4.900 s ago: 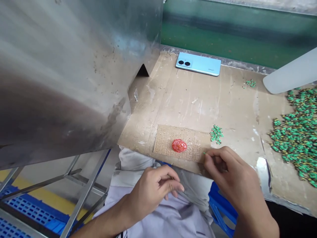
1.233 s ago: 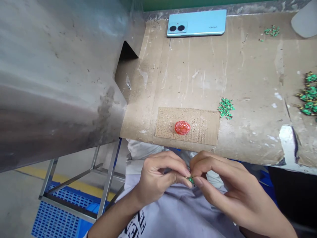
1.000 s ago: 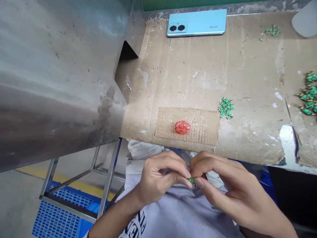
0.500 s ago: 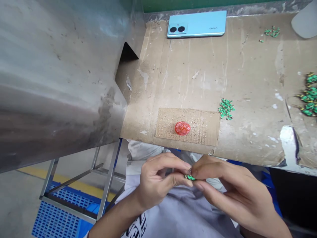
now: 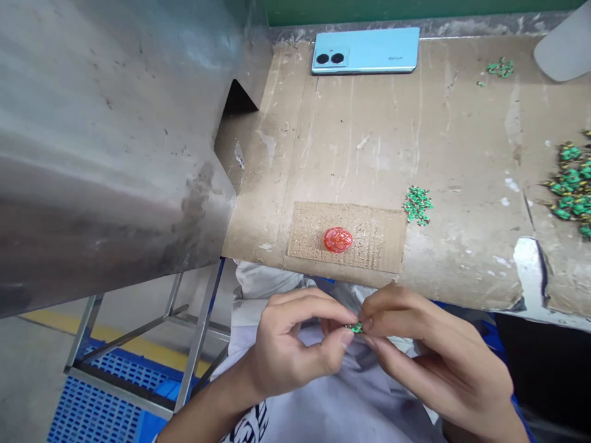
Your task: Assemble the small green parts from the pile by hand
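Between the fingertips of both hands is a small green piece with dark and gold-coloured ends (image 5: 355,328), mostly covered by the fingers. My left hand (image 5: 300,341) pinches it from the left with thumb and forefinger. From the right, my right hand (image 5: 429,351) grips it with its fingertips. Both hands are over my lap, just below the table's front edge. Beyond them, a glossy red oval blob (image 5: 338,240) sits on a rectangle of cardboard (image 5: 302,231). A pile of small green pieces (image 5: 418,205) lies by that rectangle's right end.
A light blue phone (image 5: 369,52) lies at the back. Toward the right are a larger heap of green and gold-dark pieces (image 5: 570,184), a small green cluster (image 5: 501,67) and a whitish container (image 5: 563,46). A metal panel (image 5: 115,135) walls off the left, above a metal-framed stool (image 5: 124,384).
The fingertips have shifted on the green piece, with my left thumb bent and drawn slightly down and left. The view has shifted a little; the things on the table lie as before.
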### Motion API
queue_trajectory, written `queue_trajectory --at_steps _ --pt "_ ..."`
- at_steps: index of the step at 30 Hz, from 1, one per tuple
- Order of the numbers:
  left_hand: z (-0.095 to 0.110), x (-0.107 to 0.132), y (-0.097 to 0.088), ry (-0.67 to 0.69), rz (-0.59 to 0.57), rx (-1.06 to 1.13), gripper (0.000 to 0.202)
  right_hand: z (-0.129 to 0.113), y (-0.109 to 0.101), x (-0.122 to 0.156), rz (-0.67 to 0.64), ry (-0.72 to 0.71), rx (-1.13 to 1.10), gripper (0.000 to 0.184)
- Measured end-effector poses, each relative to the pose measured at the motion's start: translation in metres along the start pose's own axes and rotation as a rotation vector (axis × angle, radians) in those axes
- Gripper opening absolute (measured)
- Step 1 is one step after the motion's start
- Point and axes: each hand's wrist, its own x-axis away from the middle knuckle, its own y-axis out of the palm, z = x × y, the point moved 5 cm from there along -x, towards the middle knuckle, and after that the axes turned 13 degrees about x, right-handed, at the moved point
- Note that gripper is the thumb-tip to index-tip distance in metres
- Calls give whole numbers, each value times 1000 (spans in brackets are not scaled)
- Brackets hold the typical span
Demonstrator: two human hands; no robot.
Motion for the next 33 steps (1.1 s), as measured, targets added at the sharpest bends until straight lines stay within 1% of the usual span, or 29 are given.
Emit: queue_trajectory --at_steps 3,7,10,12,14,17,19,24,27,29,30,32,33 --pt "2 -2 1 32 8 -12 12 -2 1 -2 5 -7 17 29" --pt "1 -6 1 23 31 -8 11 -6 0 -6 29 -26 47 28" --pt "2 -8 0 -6 28 -10 11 -7 0 -6 33 -28 67 25" --pt "1 -8 -1 -53 23 3 9 -6 0 -6 37 -21 73 26" --pt "-1 -7 -2 -107 10 52 6 -5 0 -4 39 -16 59 29" --pt "-3 -5 -2 -157 -5 140 8 -4 0 -3 36 -20 27 33" --pt "-4 -3 -2 -164 9 149 8 -3 1 -2 38 -23 18 33" --pt "-4 -1 -5 -148 35 92 7 0 3 -1 32 -14 -6 34" --pt "0 -5 -7 -128 27 34 8 -1 4 -1 25 -12 29 30" --pt "1 -9 -5 -124 8 -21 14 -5 3 -1 44 -26 47 26" --pt "0 -11 -4 -128 18 -48 18 -6 2 -2 64 -37 37 22" --pt "-3 -13 3 -124 13 2 20 -2 1 -4 104 15 36 15" --pt "-8 -12 9 -173 -24 55 18 -1 -2 -4 148 -5 37 11"
